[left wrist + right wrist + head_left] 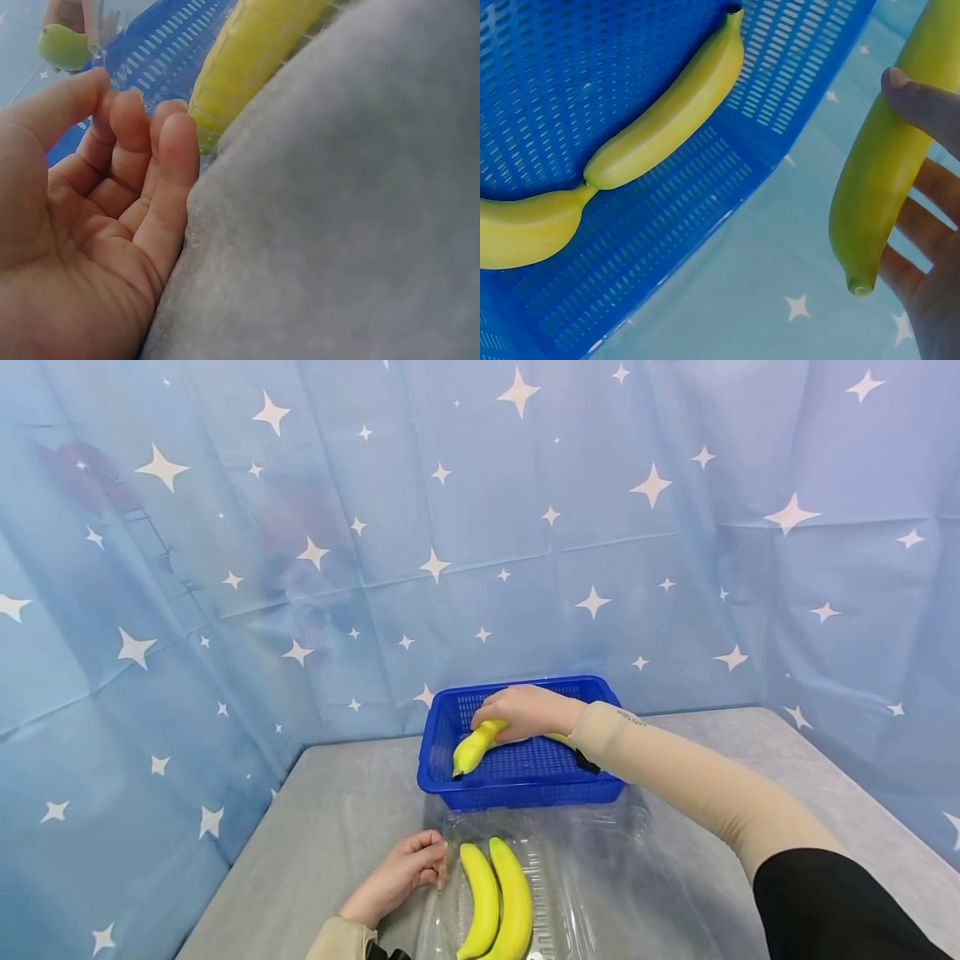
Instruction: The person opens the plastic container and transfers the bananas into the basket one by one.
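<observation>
Gripping a banana (885,187), my right hand (525,708) is laying its thumb across one side and its fingers behind the other, parting them only by the fruit's own thickness. The banana's long axis is running slantwise across my fingers, one blunt end poking free (the other is passing out of the wrist view, so I am not guessing at it). Beside the grip, a dark-tipped banana (671,112) and a second loose banana (532,229) are lying end to end in the blue basket (525,795). From my grip, the clear plastic tray (540,893) is lying back toward me, in front of the basket; any move is, I judge, turning on that near-far line. In the tray a left banana (478,902) and a right banana (515,902) are resting side by side, pointing mostly away from me. My left hand (401,872) is sitting nearer the tray, thumb and forefinger seemingly pinching its left rim.
</observation>
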`<state>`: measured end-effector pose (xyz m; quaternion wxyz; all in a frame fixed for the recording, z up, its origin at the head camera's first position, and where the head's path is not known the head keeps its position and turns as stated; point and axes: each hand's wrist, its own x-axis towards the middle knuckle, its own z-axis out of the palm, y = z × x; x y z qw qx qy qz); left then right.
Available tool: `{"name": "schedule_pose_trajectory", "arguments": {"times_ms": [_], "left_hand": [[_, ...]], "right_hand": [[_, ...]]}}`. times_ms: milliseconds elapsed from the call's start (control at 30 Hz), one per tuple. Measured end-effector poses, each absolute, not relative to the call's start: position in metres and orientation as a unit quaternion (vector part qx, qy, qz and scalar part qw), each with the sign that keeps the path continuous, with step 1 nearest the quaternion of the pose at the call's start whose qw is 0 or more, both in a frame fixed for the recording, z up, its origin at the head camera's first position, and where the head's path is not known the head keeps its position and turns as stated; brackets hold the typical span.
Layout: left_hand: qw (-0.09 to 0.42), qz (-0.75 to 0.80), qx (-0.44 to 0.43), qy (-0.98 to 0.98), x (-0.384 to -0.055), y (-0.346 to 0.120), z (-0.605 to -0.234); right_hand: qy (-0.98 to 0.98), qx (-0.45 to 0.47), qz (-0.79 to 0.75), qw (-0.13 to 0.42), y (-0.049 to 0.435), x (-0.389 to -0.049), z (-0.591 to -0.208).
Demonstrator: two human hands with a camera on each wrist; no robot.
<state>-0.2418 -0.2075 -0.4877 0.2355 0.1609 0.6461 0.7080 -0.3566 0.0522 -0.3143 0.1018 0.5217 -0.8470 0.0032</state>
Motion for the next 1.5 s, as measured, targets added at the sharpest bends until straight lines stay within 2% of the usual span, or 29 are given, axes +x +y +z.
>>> {"name": "schedule_pose_trajectory", "arguments": {"times_ms": [867, 1500], "left_hand": [[0.234, 0.711, 0.161, 0.644, -0.243, -0.208, -0.487], [0.231, 0.712, 0.167, 0.642, -0.243, -0.207, -0.488]], "right_hand": [[-0.876, 0.478, 0.009, 0.063, 0.044, -0.386, -0.325], [-0.867, 0.495, 0.02, 0.046, 0.022, -0.401, -0.347]]}}
